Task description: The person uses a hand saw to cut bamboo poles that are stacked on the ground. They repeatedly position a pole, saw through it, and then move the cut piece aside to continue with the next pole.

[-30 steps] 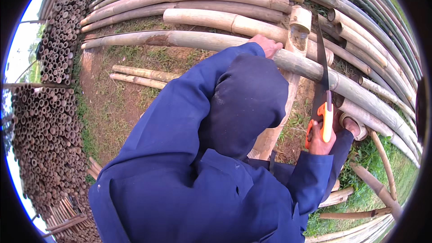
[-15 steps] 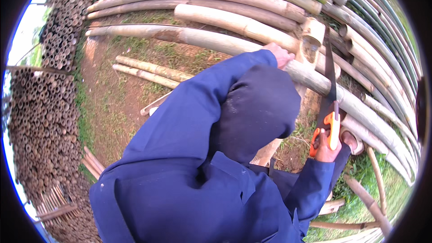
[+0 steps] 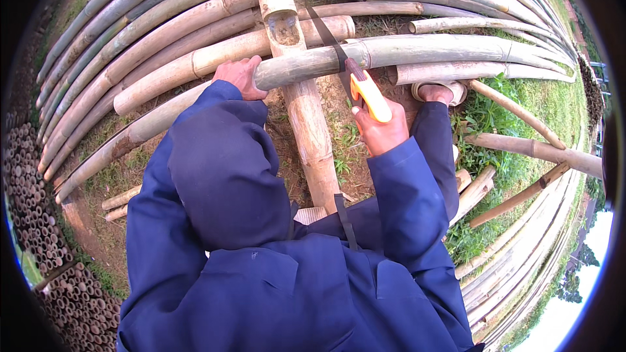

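A long grey-green bamboo pole (image 3: 424, 50) lies across a pale bamboo support (image 3: 310, 117), which has a scooped notch near its far end. My left hand (image 3: 240, 78) is closed around the pole, left of the support. My right hand (image 3: 383, 129) is wrapped round the orange-and-yellow handle of a hand saw (image 3: 324, 31). The dark blade crosses the pole just right of the support, its tip pointing away from me. Close to the pole sits the handle's front end. How deep the blade sits in the bamboo is hard to tell.
Many bamboo poles (image 3: 163, 19) lie side by side beyond me. My sandalled foot (image 3: 440, 93) rests near a pole end at right. Thinner poles (image 3: 531, 150) cross on the grass. Stacked bamboo ends (image 3: 32, 189) stand at far left.
My view has swung right, so the scene sits farther left. The saw has moved away from me, bringing its handle closer to the pole. My left hand stays on the pole.
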{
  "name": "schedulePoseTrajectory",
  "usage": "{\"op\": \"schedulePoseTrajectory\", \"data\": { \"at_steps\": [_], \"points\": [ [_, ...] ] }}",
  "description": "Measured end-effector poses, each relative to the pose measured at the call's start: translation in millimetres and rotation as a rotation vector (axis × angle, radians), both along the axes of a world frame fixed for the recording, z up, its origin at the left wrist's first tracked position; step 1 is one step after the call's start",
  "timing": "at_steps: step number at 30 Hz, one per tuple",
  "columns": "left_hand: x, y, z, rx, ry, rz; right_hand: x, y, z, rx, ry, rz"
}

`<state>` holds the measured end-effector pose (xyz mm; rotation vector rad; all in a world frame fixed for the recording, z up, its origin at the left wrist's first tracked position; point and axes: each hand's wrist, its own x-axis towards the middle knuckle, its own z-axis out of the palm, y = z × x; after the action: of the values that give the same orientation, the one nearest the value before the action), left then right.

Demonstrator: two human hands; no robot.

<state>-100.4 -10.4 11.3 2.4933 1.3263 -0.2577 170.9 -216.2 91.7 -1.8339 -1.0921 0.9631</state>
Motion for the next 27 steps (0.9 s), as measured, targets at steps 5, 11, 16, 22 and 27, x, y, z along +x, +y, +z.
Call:
{"op": "schedulePoseTrajectory", "data": {
  "at_steps": [5, 11, 16, 22, 27],
  "points": [
    [-11, -3, -4, 0.049, -0.048, 0.026, -7, -134, 29, -0.050, 0.015, -0.054],
    [-9, 2, -13, 0.018, -0.053, -0.001, -12, -108, -31, 0.079, -0.052, -0.048],
    [0, 1, 9, -0.016, 0.007, 0.027, -25, -52, -70, 0.267, -0.025, -0.092],
    [-6, 5, -14, 0.058, -0.032, 0.004, -19, -170, -6, 0.086, -0.086, -0.086],
    [-3, -6, -12, 0.123, -0.054, 0.000, -15, -179, -22, 0.043, -0.057, -0.157]
  ]
}}
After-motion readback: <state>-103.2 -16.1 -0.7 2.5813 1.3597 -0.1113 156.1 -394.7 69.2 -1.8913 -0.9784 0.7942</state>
